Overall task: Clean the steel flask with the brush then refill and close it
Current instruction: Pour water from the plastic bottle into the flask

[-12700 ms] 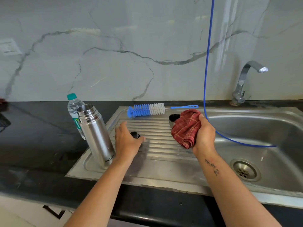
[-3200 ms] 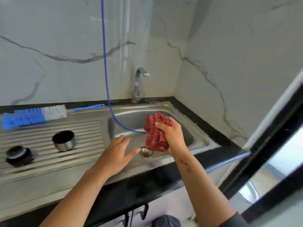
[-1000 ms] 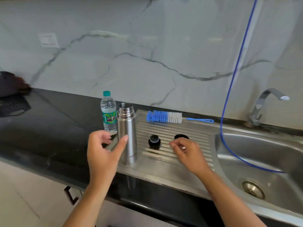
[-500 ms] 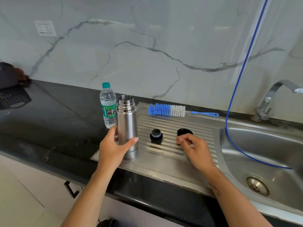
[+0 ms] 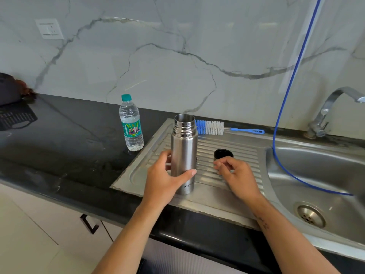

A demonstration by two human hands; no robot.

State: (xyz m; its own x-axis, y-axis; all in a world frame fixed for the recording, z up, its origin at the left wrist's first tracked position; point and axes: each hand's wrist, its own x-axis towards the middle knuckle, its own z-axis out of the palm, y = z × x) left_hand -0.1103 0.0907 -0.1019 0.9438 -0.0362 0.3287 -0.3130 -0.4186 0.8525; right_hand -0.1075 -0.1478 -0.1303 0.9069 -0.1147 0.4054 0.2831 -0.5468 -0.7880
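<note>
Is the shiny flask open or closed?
Open. The steel flask stands upright with its threaded mouth bare; the left hand grips it.

The ribbed steel draining board (image 5: 243, 153) lies bare between the upright, open steel flask (image 5: 184, 147) and the steel sink basin (image 5: 320, 171). A black cap (image 5: 223, 153) stands there. The blue-and-white bottle brush (image 5: 211, 127) lies along the back edge; a thin blue hose (image 5: 290, 80) hangs into the basin.

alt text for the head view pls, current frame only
Left hand grips an open steel flask upright on the sink's ribbed drainboard; right hand rests beside a black-lined cap. A blue-and-white brush lies behind; a water bottle stands on the black counter.
</note>
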